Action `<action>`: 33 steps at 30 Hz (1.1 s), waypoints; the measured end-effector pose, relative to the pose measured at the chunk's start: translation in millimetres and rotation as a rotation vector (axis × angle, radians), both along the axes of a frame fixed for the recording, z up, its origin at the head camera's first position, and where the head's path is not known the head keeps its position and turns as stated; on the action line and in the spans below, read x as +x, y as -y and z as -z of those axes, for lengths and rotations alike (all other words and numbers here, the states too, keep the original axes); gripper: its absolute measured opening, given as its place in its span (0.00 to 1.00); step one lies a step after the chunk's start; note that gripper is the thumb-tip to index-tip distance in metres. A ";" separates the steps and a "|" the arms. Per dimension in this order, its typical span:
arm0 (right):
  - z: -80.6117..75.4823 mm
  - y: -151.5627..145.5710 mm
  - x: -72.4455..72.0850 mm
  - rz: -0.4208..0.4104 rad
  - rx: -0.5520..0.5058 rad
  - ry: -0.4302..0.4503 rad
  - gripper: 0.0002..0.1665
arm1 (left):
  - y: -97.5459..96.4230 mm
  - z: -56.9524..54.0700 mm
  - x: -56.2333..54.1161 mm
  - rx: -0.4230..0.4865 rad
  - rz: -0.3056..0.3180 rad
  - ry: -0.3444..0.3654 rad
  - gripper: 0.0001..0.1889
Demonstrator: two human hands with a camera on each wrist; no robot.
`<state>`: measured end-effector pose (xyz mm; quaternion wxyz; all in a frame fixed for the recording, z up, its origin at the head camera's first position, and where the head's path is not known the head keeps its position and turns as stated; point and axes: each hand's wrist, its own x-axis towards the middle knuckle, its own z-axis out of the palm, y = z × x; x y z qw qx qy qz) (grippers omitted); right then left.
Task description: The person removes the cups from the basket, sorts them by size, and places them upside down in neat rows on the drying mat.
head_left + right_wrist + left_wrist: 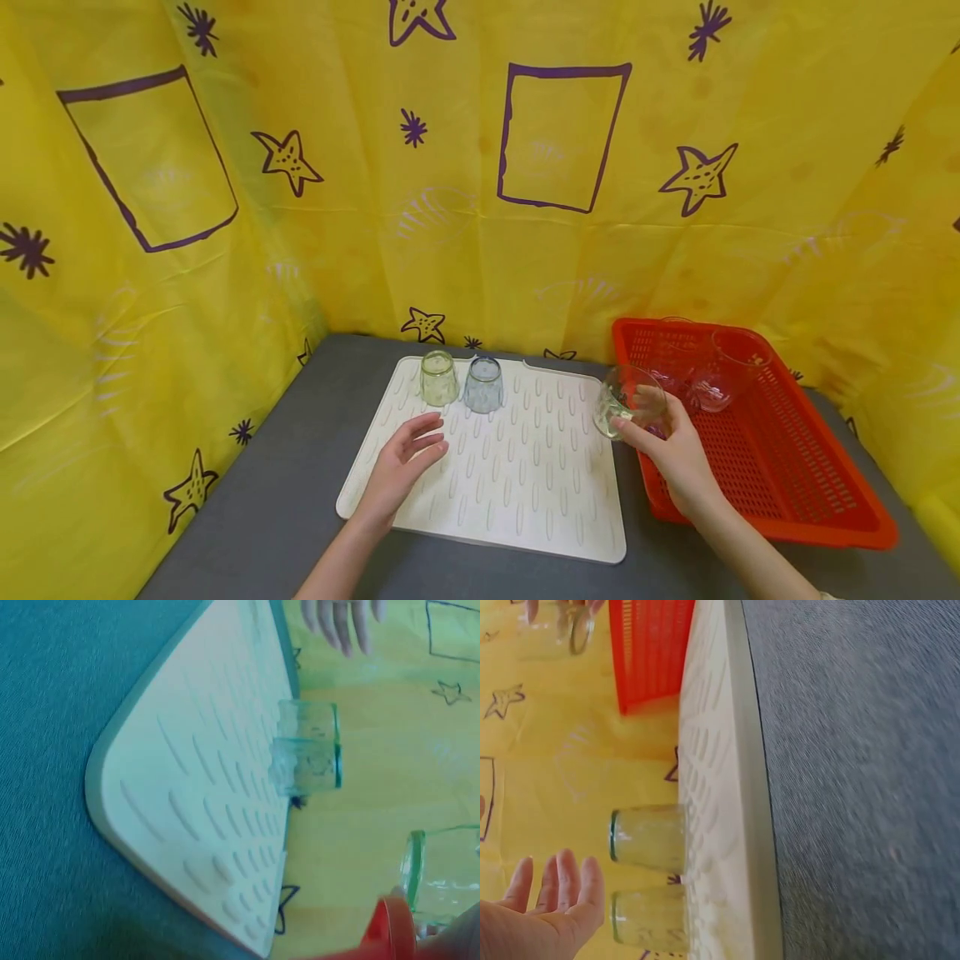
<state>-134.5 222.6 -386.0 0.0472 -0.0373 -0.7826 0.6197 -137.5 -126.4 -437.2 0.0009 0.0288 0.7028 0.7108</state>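
My right hand [675, 450] pinches a clear glass [613, 410] between thumb and fingers. That glass is tilted, over the mat's back right corner and the basket's left rim. In the right wrist view, the glass [446, 870] shows a thick greenish edge. My left hand [405, 458] hovers over the left part of the white ridged mat [517, 500], fingers loosely bent and holding nothing. Beyond it, a greenish glass [439, 382] and a bluish glass [483, 387] stand side by side near the mat's back edge, narrower ends up.
A red slotted basket [817, 483] stands right of the mat, with several clear glasses [723, 379] toward its back. A dark grey tabletop [262, 508] lies beneath everything. Yellow patterned cloth [360, 233] hangs behind and at the sides.
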 end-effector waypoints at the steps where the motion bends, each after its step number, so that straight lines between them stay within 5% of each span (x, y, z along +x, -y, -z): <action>1: 0.4 3.4 -0.4 -0.005 0.000 -0.001 0.39 | -2.2 -0.9 0.4 0.001 0.007 -0.004 0.24; 33: 39.9 75.4 -7.1 -0.187 0.055 -0.039 0.42 | -43.1 -9.5 -8.1 -0.025 0.193 -0.086 0.28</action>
